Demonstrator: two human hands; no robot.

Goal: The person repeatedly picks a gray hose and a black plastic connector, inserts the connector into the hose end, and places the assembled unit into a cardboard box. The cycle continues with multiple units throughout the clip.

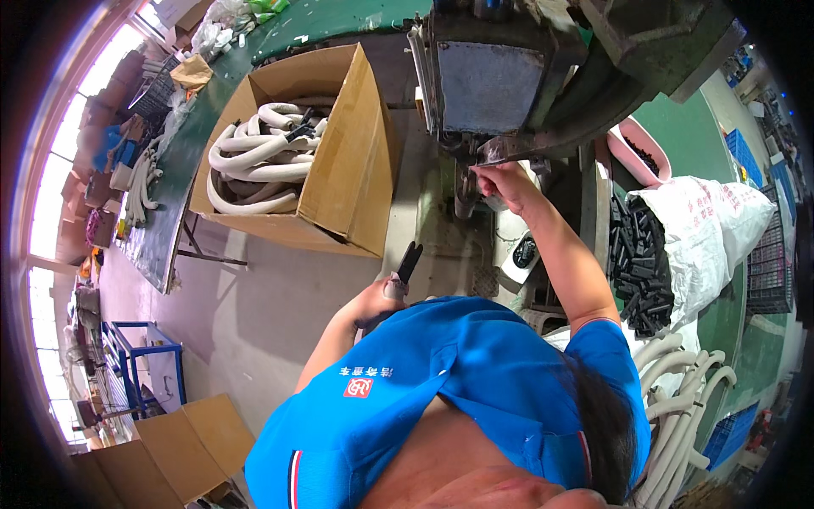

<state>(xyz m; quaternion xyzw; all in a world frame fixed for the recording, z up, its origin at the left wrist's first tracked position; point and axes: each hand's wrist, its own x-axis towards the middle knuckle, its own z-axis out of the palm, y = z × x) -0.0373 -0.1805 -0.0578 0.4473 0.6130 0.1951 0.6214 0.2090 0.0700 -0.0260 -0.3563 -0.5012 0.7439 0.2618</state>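
Observation:
My left hand (379, 302) is closed around a black, fork-ended piece (410, 261) that sticks up past the thumb. A pale wrap covers part of that thumb. Further forward and to the right, my right hand (504, 185) reaches in under the head of a dark metal machine (492, 85). Its fingers are curled together beside the machine's lower part, and whatever they grip is hidden. A small white container of black parts (524, 252) sits below my right forearm.
An open cardboard box (360, 161) of white hoses (254, 161) stands front left. On the right, a white sack (708, 242) spills black plastic pieces (640, 267), near a pink tub (638, 153). More white hoses (678, 407) lie beside my right side. A green table (170, 216) is far left.

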